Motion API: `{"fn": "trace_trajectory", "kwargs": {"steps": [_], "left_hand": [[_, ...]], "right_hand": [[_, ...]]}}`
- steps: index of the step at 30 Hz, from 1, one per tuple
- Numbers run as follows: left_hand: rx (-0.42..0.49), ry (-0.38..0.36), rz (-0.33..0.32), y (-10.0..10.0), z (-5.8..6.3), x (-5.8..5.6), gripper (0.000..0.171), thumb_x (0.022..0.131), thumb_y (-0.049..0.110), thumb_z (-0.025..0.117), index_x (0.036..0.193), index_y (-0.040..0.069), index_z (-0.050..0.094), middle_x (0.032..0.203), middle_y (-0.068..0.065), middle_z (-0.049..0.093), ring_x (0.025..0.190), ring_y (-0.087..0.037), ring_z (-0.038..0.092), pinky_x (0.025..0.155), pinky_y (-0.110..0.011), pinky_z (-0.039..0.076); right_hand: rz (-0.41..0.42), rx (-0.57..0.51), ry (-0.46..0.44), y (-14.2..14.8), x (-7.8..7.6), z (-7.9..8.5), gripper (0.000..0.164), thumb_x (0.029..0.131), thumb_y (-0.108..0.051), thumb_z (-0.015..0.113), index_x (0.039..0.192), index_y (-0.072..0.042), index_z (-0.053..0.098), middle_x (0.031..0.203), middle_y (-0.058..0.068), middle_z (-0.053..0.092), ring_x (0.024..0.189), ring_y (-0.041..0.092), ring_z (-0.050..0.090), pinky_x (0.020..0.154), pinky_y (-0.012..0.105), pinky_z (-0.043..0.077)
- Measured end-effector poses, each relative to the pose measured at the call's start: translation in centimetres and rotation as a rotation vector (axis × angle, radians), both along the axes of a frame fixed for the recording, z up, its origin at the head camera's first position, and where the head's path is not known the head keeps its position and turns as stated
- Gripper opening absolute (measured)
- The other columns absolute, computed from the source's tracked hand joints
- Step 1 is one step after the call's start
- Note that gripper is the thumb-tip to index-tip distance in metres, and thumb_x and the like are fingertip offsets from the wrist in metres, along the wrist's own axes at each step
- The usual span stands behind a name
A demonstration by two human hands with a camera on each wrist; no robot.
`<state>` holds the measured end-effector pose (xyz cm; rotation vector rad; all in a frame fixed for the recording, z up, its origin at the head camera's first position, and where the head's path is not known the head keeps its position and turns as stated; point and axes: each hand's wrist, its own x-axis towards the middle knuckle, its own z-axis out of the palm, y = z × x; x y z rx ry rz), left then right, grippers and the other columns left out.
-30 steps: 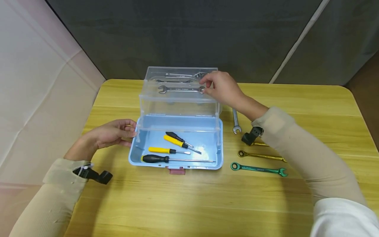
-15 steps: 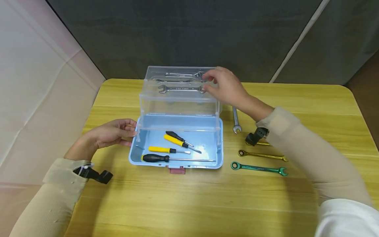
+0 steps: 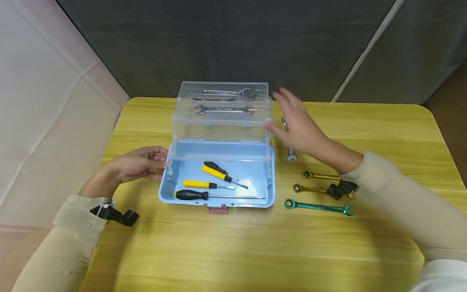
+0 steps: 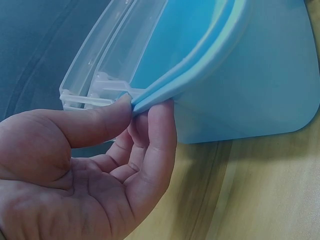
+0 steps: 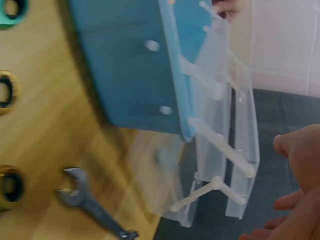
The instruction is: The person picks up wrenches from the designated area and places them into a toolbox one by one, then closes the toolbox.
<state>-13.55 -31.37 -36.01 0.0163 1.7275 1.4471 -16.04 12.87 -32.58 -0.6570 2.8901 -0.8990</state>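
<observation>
My left hand [image 3: 136, 165] pinches the left rim of a light blue toolbox [image 3: 219, 151]; in the left wrist view its thumb lies on top of the rim [image 4: 192, 70] and fingers below. My right hand [image 3: 303, 127] hovers beside the right end of the clear raised trays [image 3: 184, 108], fingers spread, holding nothing. An open-end wrench [image 3: 224, 110] lies in the lower tray. In the tray behind are an adjustable wrench [image 3: 246, 94] and another thin wrench. Several screwdrivers, among them a long black one [image 3: 191, 195], lie in the blue bottom.
Right of the box, a silver wrench [image 3: 291, 157] lies partly behind my right hand. Two gold ratchet wrenches [image 3: 310, 189] and a green ratchet wrench [image 3: 319, 207] lie nearer on the wooden table [image 3: 233, 251]. A dark curtain [image 3: 219, 44] hangs behind.
My right hand has left the open-end wrench in the clear tray, moved right and spread its fingers. The left hand stays at the toolbox rim.
</observation>
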Motion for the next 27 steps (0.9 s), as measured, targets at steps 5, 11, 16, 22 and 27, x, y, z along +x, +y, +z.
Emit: {"fn": "trace_trajectory", "kwargs": {"steps": [5,11,16,22,27], "left_hand": [[-0.007,0.001,0.003,0.0,0.0,0.0,0.014,0.104,0.001,0.053,0.116,0.005,0.048,0.099,-0.001,0.061,0.091,-0.016,0.067,0.082,-0.032,0.060],[0.008,0.000,-0.001,-0.1,0.0,0.0,0.012,0.104,0.001,0.054,0.114,0.006,0.049,0.098,0.000,0.061,0.090,-0.016,0.066,0.081,-0.032,0.060],[0.009,-0.002,0.004,-0.2,0.0,0.0,0.012,0.104,0.001,0.055,0.114,0.006,0.049,0.097,0.000,0.060,0.090,-0.016,0.066,0.082,-0.032,0.060],[0.023,-0.008,0.000,-0.3,0.0,0.0,0.013,0.104,0.001,0.055,0.114,0.006,0.049,0.098,0.000,0.061,0.090,-0.016,0.066,0.082,-0.033,0.061],[0.029,-0.012,0.001,-0.3,-0.1,0.0,0.013,0.104,0.001,0.055,0.114,0.007,0.050,0.098,0.000,0.061,0.091,-0.016,0.066,0.082,-0.033,0.061]], "right_hand": [[-0.018,0.001,-0.039,1.5,1.3,-1.7,0.083,0.101,-0.037,0.063,0.159,0.003,0.019,0.167,0.024,0.008,0.154,0.040,0.010,0.120,0.062,0.021],[-0.041,0.033,-0.103,3.0,2.5,-4.0,0.084,0.102,-0.039,0.062,0.158,0.005,0.017,0.165,0.029,0.009,0.153,0.044,0.011,0.119,0.062,0.022],[-0.058,0.070,-0.158,3.7,2.7,-5.6,0.087,0.101,-0.039,0.063,0.157,0.010,0.016,0.163,0.033,0.010,0.152,0.048,0.011,0.120,0.063,0.019],[-0.057,0.128,-0.159,3.9,2.7,-8.0,0.075,0.097,-0.038,0.070,0.138,0.017,0.039,0.140,0.039,0.040,0.134,0.047,0.039,0.113,0.055,0.035],[-0.083,0.192,-0.134,3.9,3.0,-9.2,0.056,0.093,-0.043,0.073,0.106,0.006,0.048,0.118,0.031,0.048,0.119,0.046,0.046,0.107,0.056,0.039]]}}
